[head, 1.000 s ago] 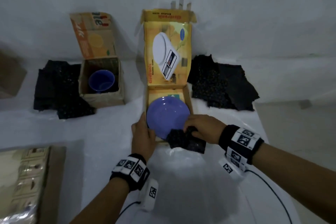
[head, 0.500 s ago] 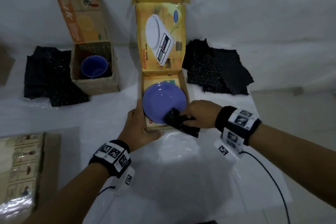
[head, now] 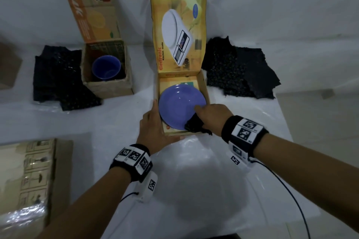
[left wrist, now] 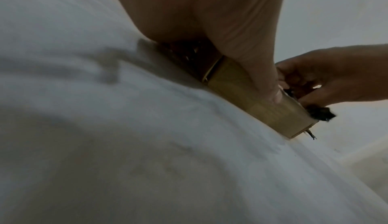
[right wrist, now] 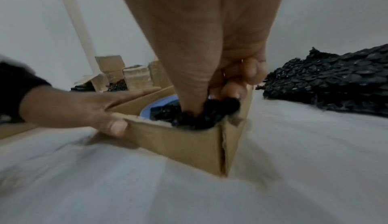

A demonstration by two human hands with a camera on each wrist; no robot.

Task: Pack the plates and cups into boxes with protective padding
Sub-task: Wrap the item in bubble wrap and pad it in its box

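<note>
A blue plate (head: 179, 107) lies in the open yellow kitchen-scale box (head: 206, 88). My left hand (head: 153, 126) braces the box's near left corner: straight fingers along the left wall, thumb flat on the front wall (right wrist: 184, 143). My right hand (head: 211, 116) pinches a piece of black padding (head: 195, 125) and presses it down into the near right corner, partly over the plate's rim. In the right wrist view the padding (right wrist: 201, 114) is wedged between the plate (right wrist: 159, 103) and the box walls. A blue cup (head: 106, 68) stands in a small brown box (head: 108, 88) at the back left.
Black padding sheets lie in a pile (head: 58, 81) left of the cup box and in another pile (head: 240, 72) right of the scale box. The scale box's lid (head: 178, 44) stands upright. A flattened cardboard box (head: 29, 170) lies at the near left. The table's right edge (head: 283, 114) is close.
My right hand has pushed the black padding from over the box's front edge down into the near right corner. My left hand has slid round the near left corner.
</note>
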